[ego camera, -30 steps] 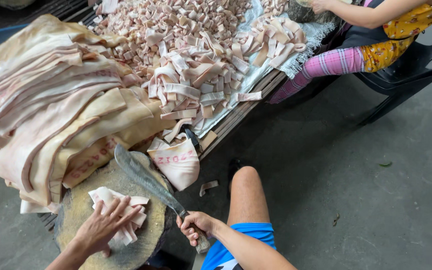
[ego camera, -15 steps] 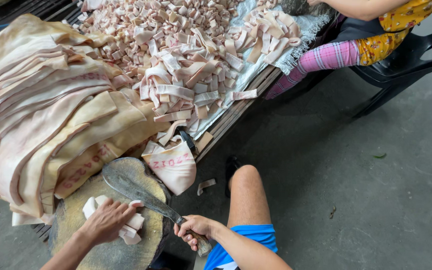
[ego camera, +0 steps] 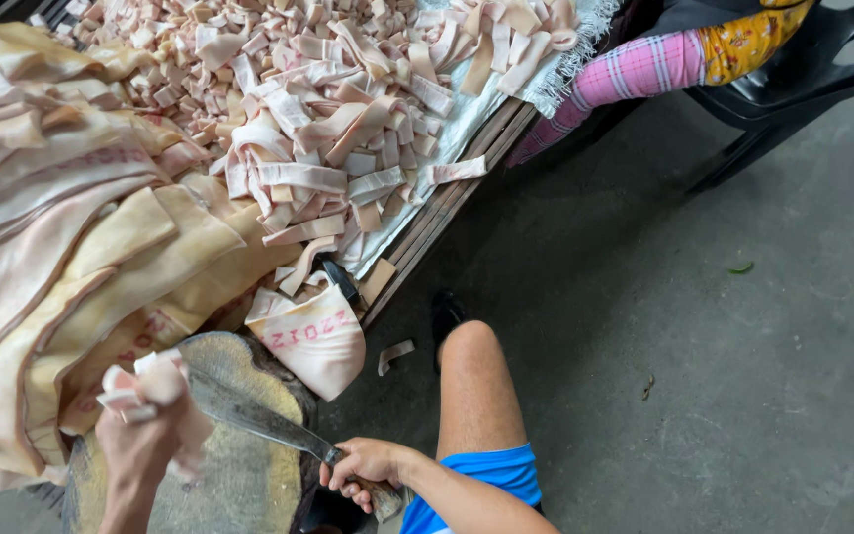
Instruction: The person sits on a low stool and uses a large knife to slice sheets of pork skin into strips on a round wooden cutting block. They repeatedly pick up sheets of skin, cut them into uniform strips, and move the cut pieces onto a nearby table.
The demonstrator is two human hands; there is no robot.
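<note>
Strips of pale cut skin point(ego camera: 145, 396) are bunching in the left hand point(ego camera: 140, 445), whose fingers are closing around them above the round wooden block point(ego camera: 239, 485). Meanwhile the right hand point(ego camera: 363, 473) is clamping the handle of a single big cleaver point(ego camera: 249, 410), its blade lying flat across that block. To my eye, lifting the handful cleanly is calling for keeping the blade low and away from the rising wrist. One block, one cleaver and one stamped piece point(ego camera: 313, 336) beside it are showing; the cut bits heaped on the table point(ego camera: 447, 213) are too many for counting, and the long sheets point(ego camera: 61, 247) are stacking thickly at left.
</note>
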